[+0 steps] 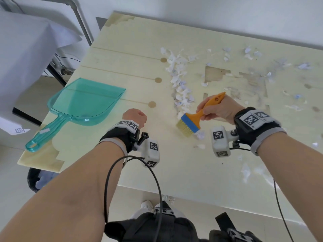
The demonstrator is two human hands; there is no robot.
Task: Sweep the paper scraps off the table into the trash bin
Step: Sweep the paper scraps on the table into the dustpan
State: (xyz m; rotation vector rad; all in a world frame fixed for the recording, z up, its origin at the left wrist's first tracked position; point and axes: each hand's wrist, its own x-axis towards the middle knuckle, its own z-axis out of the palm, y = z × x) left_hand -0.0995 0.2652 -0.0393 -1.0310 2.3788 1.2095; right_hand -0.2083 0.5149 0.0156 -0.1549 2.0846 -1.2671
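Right hand grips the orange brush by its handle, bristles touching the table beside a band of paper scraps; left hand is curled into an empty fist near the green dustpan; further scraps lie scattered to the right.

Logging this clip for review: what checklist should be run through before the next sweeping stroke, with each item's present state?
1. Right hand grips the brush: ok.
2. Bristles down on the table: ok.
3. Paper scraps gathered into a ridge: partly; many lie scattered to the right, not ok.
4. Dustpan within reach, on the table: ok, but no hand holds it.
5. Left hand free to take the dustpan: ok, fist curled, empty.
6. Trash bin placed to catch the scraps: cannot tell.
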